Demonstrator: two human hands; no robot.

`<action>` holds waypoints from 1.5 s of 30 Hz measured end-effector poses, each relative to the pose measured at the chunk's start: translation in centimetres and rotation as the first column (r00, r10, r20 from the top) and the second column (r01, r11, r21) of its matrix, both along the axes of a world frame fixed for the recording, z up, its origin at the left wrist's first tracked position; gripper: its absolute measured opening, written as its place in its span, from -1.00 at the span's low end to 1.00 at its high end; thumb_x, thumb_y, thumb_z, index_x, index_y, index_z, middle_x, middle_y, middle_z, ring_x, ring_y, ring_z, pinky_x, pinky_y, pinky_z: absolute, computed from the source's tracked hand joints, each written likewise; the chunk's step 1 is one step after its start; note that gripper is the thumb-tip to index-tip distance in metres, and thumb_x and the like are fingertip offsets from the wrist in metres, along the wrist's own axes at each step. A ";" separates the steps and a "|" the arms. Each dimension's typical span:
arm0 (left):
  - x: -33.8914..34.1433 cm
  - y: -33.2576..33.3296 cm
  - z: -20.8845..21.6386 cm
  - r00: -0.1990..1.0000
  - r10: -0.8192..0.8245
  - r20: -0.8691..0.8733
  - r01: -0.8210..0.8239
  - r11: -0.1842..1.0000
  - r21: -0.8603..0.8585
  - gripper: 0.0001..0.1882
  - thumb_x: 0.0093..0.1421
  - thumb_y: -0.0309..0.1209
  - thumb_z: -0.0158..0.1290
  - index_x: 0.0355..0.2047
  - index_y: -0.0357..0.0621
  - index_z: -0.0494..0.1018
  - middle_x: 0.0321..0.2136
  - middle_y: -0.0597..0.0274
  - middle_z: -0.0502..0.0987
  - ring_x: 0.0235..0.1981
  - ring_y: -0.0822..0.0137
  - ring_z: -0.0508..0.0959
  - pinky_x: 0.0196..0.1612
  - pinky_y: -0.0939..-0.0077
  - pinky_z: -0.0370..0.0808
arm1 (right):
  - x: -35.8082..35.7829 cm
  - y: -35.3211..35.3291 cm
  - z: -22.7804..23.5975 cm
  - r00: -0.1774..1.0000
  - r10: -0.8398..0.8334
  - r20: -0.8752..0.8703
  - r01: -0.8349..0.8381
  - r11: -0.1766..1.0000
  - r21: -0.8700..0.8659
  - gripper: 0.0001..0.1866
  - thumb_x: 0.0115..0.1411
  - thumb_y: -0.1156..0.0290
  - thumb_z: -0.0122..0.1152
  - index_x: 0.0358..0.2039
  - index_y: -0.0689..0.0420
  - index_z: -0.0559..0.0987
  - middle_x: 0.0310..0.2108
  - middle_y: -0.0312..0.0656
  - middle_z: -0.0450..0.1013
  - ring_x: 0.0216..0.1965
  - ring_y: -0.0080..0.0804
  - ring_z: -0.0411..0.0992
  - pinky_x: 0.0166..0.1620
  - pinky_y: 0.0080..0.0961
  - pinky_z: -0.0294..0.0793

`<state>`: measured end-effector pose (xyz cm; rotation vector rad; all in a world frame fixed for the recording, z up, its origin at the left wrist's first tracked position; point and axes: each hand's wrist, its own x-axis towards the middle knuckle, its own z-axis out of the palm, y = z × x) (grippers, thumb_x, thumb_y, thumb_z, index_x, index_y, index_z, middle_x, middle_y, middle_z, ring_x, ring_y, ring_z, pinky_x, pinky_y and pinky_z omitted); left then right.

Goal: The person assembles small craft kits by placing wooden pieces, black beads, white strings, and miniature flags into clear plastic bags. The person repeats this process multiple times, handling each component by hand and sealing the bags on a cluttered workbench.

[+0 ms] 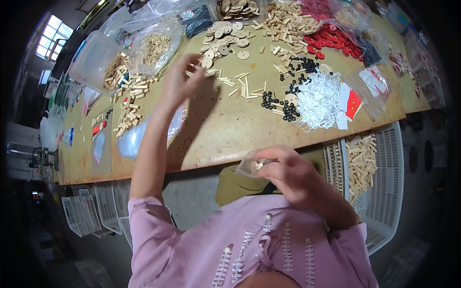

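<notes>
My right hand point(288, 170) pinches a small clear plastic bag point(246, 166) just off the table's front edge. Some pale wooden pieces point(258, 165) show inside it. Out over the table, my left hand point(183, 80) is slightly blurred, its fingers bent and apart. Its fingertips are beside the round wooden discs point(243, 55) and small wooden sticks point(228, 82); whether they touch any piece I cannot make out. Flat clear bags point(132, 137) lie next to my left forearm.
Heaped on the table point(211, 129) are wooden blocks point(288, 24), red discs point(333, 41), black beads point(288, 110) and white strings point(319, 98). A clear tub point(93, 62) stands at the left. White baskets point(391, 177) flank me below the table, the right one holding wooden pieces.
</notes>
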<state>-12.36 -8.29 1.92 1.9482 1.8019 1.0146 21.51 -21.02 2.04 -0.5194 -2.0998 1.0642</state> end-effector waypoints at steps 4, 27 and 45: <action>-6.0 6.1 -6.2 0.899 0.252 -0.357 -0.276 0.961 -0.015 -0.49 0.14 -0.15 0.30 -0.01 -0.24 0.56 -0.22 -0.03 0.66 -0.17 0.08 0.68 -0.12 0.24 0.58 | 0.0 -0.3 -0.4 0.999 0.018 -0.040 -0.017 1.000 0.008 -0.81 0.15 0.68 0.27 -0.21 0.22 0.58 0.01 0.06 0.48 -0.01 0.06 0.51 -0.01 -0.24 0.55; 6.0 -5.5 2.9 0.917 -0.384 0.109 0.397 0.907 -0.140 -0.80 0.24 -0.41 0.26 -0.14 -0.18 0.62 -0.29 0.19 0.64 -0.28 0.34 0.64 -0.19 0.44 0.56 | -0.3 2.0 -0.6 0.995 0.005 0.100 0.005 0.995 -0.098 -0.83 0.18 0.69 0.32 -0.20 0.27 0.62 0.03 0.11 0.51 0.02 -0.02 0.55 0.01 -0.33 0.57; -3.5 7.7 -2.4 0.965 -0.242 -0.097 0.131 0.771 -0.623 -0.80 0.22 -0.32 0.36 -0.30 -0.16 0.61 -0.43 0.46 0.57 -0.38 0.59 0.45 -0.29 0.59 0.38 | 0.9 1.7 -1.3 0.995 -0.017 0.095 0.029 0.991 -0.130 -0.86 0.18 0.66 0.29 -0.22 0.25 0.62 -0.01 0.07 0.52 -0.04 -0.02 0.57 -0.02 -0.32 0.57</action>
